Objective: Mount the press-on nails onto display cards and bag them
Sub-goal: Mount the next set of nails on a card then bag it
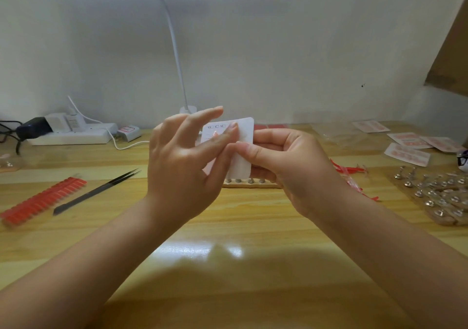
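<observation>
A person's two bare hands meet above the middle of a pale wooden table (228, 227), holding a white display card (244, 136) with rounded corners upright and clear of the tabletop. The right hand (286, 161) grasps the card, fingers curled behind it and thumb pinching its front face; the left hand (182, 156) pinches the card's lower left part between thumb and a fingertip, its other fingers fanned out straight. Small printed letters run along the card's top edge, and a pink nail shape shows faintly on its face, too blurred to make out further. The glossy, grained tabletop in front of the forearms, toward 6 o'clock, lies open and reflects the lamp. Just behind the hands a wooden strip (250, 183) carries a row of small metal studs. At 9 o'clock lie slim black tweezers (98, 189) and, beyond them near the left edge, a long strip of red press-on nails (43, 202). At 3 o'clock sit red scraps (352, 170), a cluster of metal nail stands (438, 192) and, farther back, several finished cards (410, 146) in clear film. At 10 o'clock a white power strip (73, 133) rests against the wall; the white gooseneck lamp (177, 58) rises at 12 o'clock.
</observation>
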Motion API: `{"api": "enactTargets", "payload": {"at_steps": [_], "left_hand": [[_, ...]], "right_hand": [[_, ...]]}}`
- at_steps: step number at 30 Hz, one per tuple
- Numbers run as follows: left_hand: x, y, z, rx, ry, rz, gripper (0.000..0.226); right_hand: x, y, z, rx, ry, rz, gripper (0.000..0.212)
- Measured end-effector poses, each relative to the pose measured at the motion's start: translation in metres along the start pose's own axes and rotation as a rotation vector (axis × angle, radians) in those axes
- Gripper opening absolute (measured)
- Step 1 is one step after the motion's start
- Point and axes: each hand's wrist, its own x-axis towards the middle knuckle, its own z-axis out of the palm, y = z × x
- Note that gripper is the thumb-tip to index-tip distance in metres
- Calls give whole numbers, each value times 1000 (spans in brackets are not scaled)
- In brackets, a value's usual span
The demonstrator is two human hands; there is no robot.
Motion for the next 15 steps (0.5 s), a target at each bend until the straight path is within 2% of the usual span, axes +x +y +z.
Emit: {"api": "enactTargets", "payload": {"at_steps": [4,6,8,10,11,15], "left_hand": [[1,4,0,-161,16,-67,36],[3,5,0,-230,-4,-175,45],[5,5,-1,-382,-75,-428,49],[6,5,-1,-677,-198,-697,36],[5,4,1,-774,-253,-778,30],[0,1,5,-800,-337,-817,30]], "right_hand": [[4,2,-3,44,43,31,22],[6,4,-5,67,62,38,18],[8,6,-7,79,70,37,16],[10,9,-9,72,74,43,17],[11,11,-10,62,73,51,17],[12,15,-18,45,6,127,11]]}}
